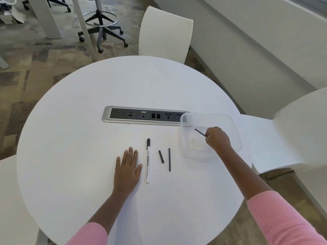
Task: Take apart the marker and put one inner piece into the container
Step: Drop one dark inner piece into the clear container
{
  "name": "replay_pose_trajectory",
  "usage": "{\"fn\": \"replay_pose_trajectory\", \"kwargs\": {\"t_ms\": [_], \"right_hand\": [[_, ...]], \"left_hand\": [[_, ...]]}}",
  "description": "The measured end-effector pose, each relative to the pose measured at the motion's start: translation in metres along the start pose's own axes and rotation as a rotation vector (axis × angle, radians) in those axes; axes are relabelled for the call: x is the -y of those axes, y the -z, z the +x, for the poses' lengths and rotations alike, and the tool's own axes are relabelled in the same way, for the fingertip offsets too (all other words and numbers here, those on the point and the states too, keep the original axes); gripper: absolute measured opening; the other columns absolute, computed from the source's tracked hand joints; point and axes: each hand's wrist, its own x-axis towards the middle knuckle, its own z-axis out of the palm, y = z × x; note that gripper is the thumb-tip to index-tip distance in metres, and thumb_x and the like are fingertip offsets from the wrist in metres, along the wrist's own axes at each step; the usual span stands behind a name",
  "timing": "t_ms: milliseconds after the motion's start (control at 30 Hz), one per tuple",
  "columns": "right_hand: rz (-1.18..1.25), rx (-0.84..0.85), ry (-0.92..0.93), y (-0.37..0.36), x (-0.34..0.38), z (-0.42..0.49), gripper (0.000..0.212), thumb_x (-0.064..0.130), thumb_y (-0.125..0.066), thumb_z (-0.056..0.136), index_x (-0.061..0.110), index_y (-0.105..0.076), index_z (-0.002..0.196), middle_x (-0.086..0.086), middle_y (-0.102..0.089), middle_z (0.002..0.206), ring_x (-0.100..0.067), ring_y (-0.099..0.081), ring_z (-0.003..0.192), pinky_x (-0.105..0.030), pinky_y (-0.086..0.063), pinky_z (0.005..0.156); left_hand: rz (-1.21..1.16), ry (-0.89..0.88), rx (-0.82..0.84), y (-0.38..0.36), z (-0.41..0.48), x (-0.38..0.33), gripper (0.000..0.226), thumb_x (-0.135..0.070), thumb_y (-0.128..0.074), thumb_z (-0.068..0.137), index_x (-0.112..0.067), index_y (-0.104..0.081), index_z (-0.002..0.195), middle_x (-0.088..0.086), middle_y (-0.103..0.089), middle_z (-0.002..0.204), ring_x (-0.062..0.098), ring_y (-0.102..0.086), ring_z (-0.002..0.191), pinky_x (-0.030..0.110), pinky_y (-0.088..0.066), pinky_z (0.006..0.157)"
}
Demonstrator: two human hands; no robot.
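Observation:
My right hand [218, 138] is inside the clear plastic container [235, 128] at the table's right and pinches a thin dark inner piece [200, 132] that points up and to the left. My left hand [128, 167] lies flat with straight fingers on the white table [88, 121]. Just right of it rests the white marker body [148, 160] with its black cap at the far end. Two more dark pieces sit between marker and container: a short one [161, 156] and a longer thin rod [169, 159].
A silver and black socket panel [141, 115] is set into the table beyond the marker parts, with the container overlapping its right end. White chairs stand at the far side [164, 32] and at the right [292, 129]. An office stool [102, 23] is on the carpet.

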Motion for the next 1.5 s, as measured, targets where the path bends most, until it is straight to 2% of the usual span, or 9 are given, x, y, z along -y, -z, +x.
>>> {"fn": "replay_pose_trajectory", "kwargs": {"t_ms": [300, 533, 733, 900, 1000, 1133, 1300, 1433, 1500], "right_hand": [[-0.168, 0.160, 0.044, -0.018, -0.016, 0.030, 0.027, 0.000, -0.047, 0.081, 0.004, -0.061, 0.104, -0.015, -0.062, 0.109, -0.033, -0.059, 0.100, -0.036, -0.050, 0.078], [-0.204, 0.167, 0.084, -0.023, -0.021, 0.038, 0.027, 0.000, -0.048, 0.080, 0.006, -0.061, 0.102, -0.013, -0.063, 0.107, -0.033, -0.060, 0.099, -0.034, -0.049, 0.077], [-0.160, 0.154, 0.080, -0.020, -0.025, 0.037, 0.025, 0.003, -0.050, 0.080, 0.009, -0.061, 0.101, -0.012, -0.063, 0.108, -0.032, -0.059, 0.099, -0.033, -0.047, 0.077], [0.031, -0.002, 0.088, 0.001, -0.019, 0.030, 0.017, 0.007, -0.053, 0.082, 0.011, -0.065, 0.093, -0.014, -0.063, 0.106, -0.032, -0.059, 0.098, -0.034, -0.046, 0.078], [0.141, -0.180, 0.164, 0.022, -0.005, 0.017, 0.016, 0.007, -0.049, 0.083, 0.008, -0.064, 0.086, -0.016, -0.064, 0.096, -0.033, -0.059, 0.087, -0.037, -0.046, 0.071], [0.329, -0.276, 0.244, 0.037, 0.024, -0.013, 0.011, 0.008, -0.053, 0.082, 0.008, -0.063, 0.083, -0.013, -0.066, 0.089, -0.030, -0.060, 0.078, -0.038, -0.049, 0.071], [0.507, -0.148, 0.262, 0.010, 0.063, -0.052, 0.008, 0.007, -0.057, 0.080, 0.007, -0.065, 0.080, -0.014, -0.068, 0.086, -0.028, -0.060, 0.074, -0.036, -0.048, 0.075], [0.499, 0.021, 0.243, -0.036, 0.089, -0.080, 0.011, 0.009, -0.053, 0.081, 0.008, -0.064, 0.081, -0.014, -0.067, 0.089, -0.030, -0.060, 0.082, -0.038, -0.049, 0.076], [0.460, 0.076, 0.226, -0.056, 0.100, -0.094, 0.013, 0.011, -0.050, 0.083, 0.008, -0.063, 0.084, -0.014, -0.065, 0.092, -0.030, -0.060, 0.085, -0.036, -0.047, 0.075]], "left_hand": [[0.016, 0.034, -0.023, 0.000, -0.001, -0.003, 0.060, -0.040, -0.006, 0.099, -0.006, -0.045, 0.128, 0.017, -0.057, 0.131, 0.031, -0.059, 0.115, 0.042, -0.026, 0.098], [0.033, 0.046, -0.024, 0.000, -0.001, -0.005, 0.059, -0.039, -0.006, 0.099, -0.006, -0.045, 0.129, 0.016, -0.056, 0.132, 0.029, -0.053, 0.120, 0.042, -0.026, 0.099], [0.040, 0.050, -0.037, 0.001, -0.001, -0.006, 0.059, -0.039, -0.007, 0.099, -0.006, -0.045, 0.130, 0.017, -0.055, 0.133, 0.025, -0.039, 0.124, 0.042, -0.025, 0.099], [0.035, 0.062, -0.002, 0.003, -0.001, -0.008, 0.060, -0.039, -0.005, 0.099, -0.007, -0.044, 0.130, 0.016, -0.056, 0.132, 0.031, -0.057, 0.117, 0.043, -0.029, 0.099], [0.024, 0.072, 0.050, 0.005, -0.001, -0.009, 0.067, -0.039, -0.003, 0.099, -0.005, -0.054, 0.126, 0.015, -0.057, 0.132, 0.030, -0.059, 0.116, 0.047, -0.046, 0.093], [0.017, 0.064, 0.089, 0.008, -0.001, -0.009, 0.069, -0.039, -0.003, 0.099, -0.003, -0.058, 0.123, 0.017, -0.059, 0.129, 0.031, -0.061, 0.112, 0.052, -0.050, 0.085], [-0.018, 0.024, 0.113, 0.014, 0.000, -0.004, 0.063, -0.038, -0.003, 0.099, -0.006, -0.051, 0.123, 0.016, -0.061, 0.126, 0.030, -0.064, 0.109, 0.050, -0.052, 0.082], [-0.032, -0.024, 0.149, 0.017, 0.001, 0.000, 0.059, -0.038, -0.002, 0.098, -0.008, -0.045, 0.125, 0.016, -0.062, 0.125, 0.029, -0.064, 0.108, 0.048, -0.053, 0.081], [-0.021, -0.046, 0.170, 0.017, 0.002, 0.003, 0.062, -0.038, -0.001, 0.098, -0.008, -0.048, 0.124, 0.016, -0.062, 0.125, 0.029, -0.064, 0.108, 0.048, -0.053, 0.081]]}}
